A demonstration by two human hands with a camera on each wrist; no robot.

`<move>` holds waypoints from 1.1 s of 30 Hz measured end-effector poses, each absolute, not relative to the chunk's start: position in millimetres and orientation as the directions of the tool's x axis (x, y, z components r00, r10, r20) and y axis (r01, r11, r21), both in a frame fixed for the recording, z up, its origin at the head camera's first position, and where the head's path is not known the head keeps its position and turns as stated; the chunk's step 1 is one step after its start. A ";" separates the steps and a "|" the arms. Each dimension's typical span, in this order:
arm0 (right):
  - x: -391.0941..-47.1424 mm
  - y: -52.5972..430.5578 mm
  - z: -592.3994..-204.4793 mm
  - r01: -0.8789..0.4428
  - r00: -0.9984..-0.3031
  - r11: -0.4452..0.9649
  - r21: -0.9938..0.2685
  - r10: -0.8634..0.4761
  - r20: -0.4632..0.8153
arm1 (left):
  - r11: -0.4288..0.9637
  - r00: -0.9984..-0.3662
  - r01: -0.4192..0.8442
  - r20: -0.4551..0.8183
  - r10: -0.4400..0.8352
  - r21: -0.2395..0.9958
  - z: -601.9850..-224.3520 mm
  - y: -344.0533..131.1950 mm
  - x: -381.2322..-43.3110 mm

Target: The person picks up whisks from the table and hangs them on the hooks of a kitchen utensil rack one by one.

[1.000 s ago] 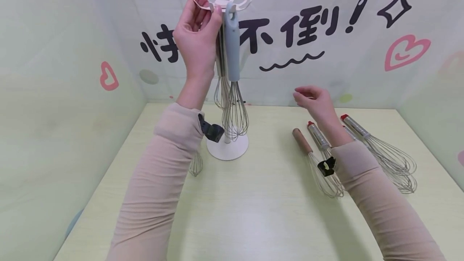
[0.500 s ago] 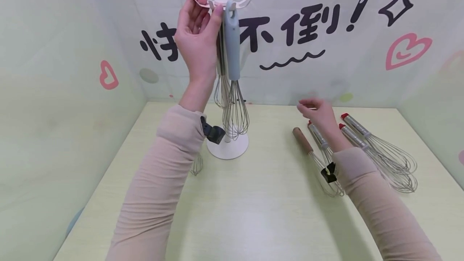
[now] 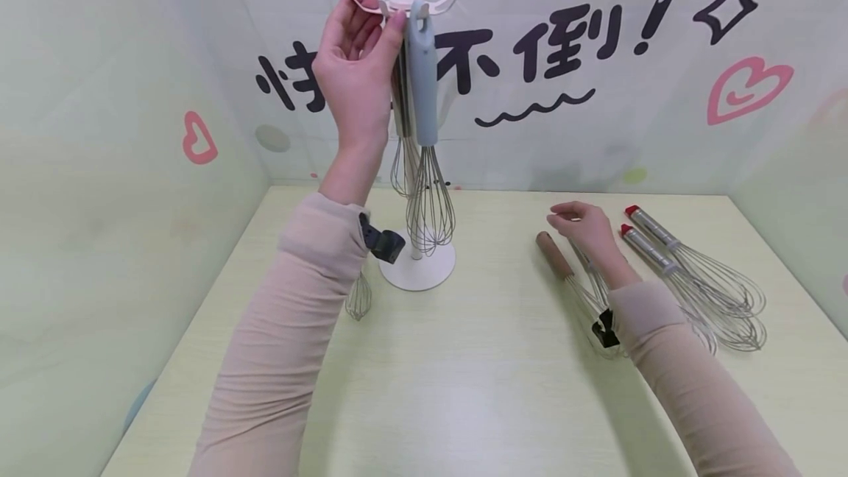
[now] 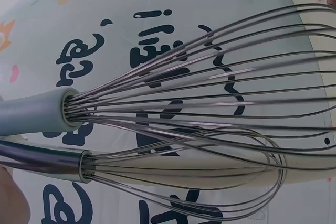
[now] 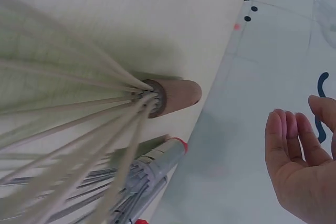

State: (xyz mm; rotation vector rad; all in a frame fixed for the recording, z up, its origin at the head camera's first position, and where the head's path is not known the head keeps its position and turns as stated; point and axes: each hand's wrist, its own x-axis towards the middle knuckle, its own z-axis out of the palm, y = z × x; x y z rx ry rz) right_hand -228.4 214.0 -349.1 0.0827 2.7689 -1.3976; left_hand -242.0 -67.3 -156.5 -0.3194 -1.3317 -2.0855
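My left hand is at the top of a white stand, fingers curled around one of its hooked arms and thumb near the hub. Beside the thumb hangs a whisk with a pale blue handle. Another whisk with a dark, shiny handle hangs next to it, partly hidden by the hand. My right hand, fingers loosely bent and holding nothing, is over the whisks on the right. Nearest to it are a whisk with a brown handle and a silver-handled whisk with a red end.
Two more silver whisks with red ends lie at the right of the table. A small whisk lies partly behind my left forearm. A printed backdrop stands behind the table.
My right hand has moved down and slightly right, and now covers the handle of a silver whisk in the head view. The left hand has stayed at the stand's top.
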 end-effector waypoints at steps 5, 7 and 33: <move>-227.6 216.3 -359.6 0.113 -0.992 0.588 -0.801 0.028 -0.120 | -0.286 -0.781 0.612 0.506 -0.366 0.737 -153.9 -67.4 -235.3; -226.8 216.8 -362.7 0.132 -0.989 0.592 -0.795 0.027 -0.144 | -0.284 -0.782 0.610 0.506 -0.364 0.739 -153.2 -67.4 -233.1; -225.6 223.9 -380.0 0.172 -0.959 0.743 -0.647 -0.023 -0.282 | -0.288 -0.777 0.620 0.522 -0.351 0.730 -155.8 -69.1 -240.4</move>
